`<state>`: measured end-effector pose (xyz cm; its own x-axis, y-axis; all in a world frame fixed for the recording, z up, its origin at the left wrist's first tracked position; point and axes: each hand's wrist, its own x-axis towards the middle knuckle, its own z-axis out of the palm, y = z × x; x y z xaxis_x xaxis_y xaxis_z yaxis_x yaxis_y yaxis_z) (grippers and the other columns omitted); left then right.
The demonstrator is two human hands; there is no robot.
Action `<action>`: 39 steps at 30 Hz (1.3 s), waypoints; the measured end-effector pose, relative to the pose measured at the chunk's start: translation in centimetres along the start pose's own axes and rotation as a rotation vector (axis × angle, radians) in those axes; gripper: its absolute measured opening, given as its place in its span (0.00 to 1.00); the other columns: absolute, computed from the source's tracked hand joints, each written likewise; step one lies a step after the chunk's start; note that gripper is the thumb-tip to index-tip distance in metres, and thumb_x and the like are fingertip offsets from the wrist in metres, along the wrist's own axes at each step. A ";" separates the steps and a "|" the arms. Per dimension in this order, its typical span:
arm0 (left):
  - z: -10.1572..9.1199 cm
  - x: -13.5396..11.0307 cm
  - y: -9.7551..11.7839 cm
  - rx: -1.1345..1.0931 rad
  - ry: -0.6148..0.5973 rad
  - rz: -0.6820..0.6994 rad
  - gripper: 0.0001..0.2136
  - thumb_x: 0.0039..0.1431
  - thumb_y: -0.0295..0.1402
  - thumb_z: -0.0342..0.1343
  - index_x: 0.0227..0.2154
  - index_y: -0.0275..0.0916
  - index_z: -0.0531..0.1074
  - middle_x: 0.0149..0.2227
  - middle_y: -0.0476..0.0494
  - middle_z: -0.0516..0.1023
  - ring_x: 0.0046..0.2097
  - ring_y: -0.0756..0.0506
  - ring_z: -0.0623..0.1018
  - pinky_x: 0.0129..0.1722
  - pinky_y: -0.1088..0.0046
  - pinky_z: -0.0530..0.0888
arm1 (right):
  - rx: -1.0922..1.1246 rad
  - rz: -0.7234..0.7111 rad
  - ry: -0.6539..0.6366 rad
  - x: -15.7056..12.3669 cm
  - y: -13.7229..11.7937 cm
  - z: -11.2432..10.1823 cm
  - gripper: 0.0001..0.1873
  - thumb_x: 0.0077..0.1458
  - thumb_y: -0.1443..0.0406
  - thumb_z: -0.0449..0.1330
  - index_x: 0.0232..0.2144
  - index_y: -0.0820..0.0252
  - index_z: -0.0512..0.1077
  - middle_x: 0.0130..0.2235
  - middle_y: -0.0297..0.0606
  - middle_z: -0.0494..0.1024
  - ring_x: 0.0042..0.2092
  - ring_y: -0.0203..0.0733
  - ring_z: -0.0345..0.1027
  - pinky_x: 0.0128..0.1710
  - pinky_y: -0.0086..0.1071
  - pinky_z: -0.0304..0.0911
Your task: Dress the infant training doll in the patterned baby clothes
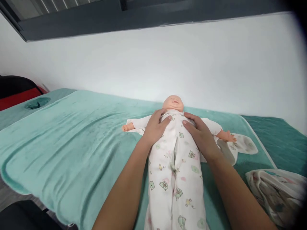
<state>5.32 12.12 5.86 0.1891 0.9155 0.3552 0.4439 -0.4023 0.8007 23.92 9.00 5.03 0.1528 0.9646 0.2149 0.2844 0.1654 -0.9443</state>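
Note:
A baby doll (174, 103) lies on its back with its head toward the wall and its arms spread out. White baby pants (176, 166) printed with small green bears cover its front from the upper chest down past the legs. On the left side of the chest rests my left hand (157, 126), thumb apart from the fingers. My right hand (198, 131) lies on the opposite side, its thumb and fingers also apart. Both hands touch the cloth near its top edge. The doll's white long sleeves (141, 122) show at either side.
Beneath the doll, a mint-green blanket (72, 137) covers a bed with a face hole (37, 103) at far left. Printed cloth (244, 143) lies under the doll's arm at right. A folded printed cloth (275, 191) sits at lower right. The white wall (153, 64) stands behind.

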 end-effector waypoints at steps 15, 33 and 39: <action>0.9 0.5 0.1 -0.062 0.040 -0.028 0.10 0.61 0.41 0.56 0.41 0.43 0.70 0.54 0.45 0.73 0.55 0.45 0.72 0.54 0.68 0.68 | -0.028 0.009 -0.121 0.4 0.7 -0.8 0.31 0.51 0.51 0.66 0.56 0.48 0.67 0.60 0.38 0.68 0.61 0.52 0.60 0.61 0.50 0.56; 1.7 -0.1 0.6 0.327 0.231 0.360 0.22 0.65 0.46 0.49 0.19 0.40 0.57 0.22 0.50 0.66 0.30 0.49 0.67 0.35 0.68 0.63 | -0.125 -0.266 -0.049 -0.1 0.2 -0.2 0.13 0.50 0.55 0.66 0.32 0.55 0.70 0.56 0.38 0.71 0.56 0.49 0.64 0.56 0.44 0.58; 1.7 -0.3 0.3 0.358 0.235 0.352 0.24 0.67 0.47 0.47 0.18 0.39 0.58 0.19 0.52 0.64 0.26 0.51 0.66 0.33 0.69 0.61 | -0.187 -0.357 0.043 -1.1 0.1 0.0 0.16 0.54 0.53 0.63 0.23 0.55 0.68 0.50 0.38 0.71 0.52 0.47 0.64 0.53 0.43 0.60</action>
<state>6.85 11.71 5.17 0.1973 0.6835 0.7028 0.6671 -0.6189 0.4147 23.75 7.98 4.73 0.0513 0.8434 0.5349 0.4936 0.4442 -0.7477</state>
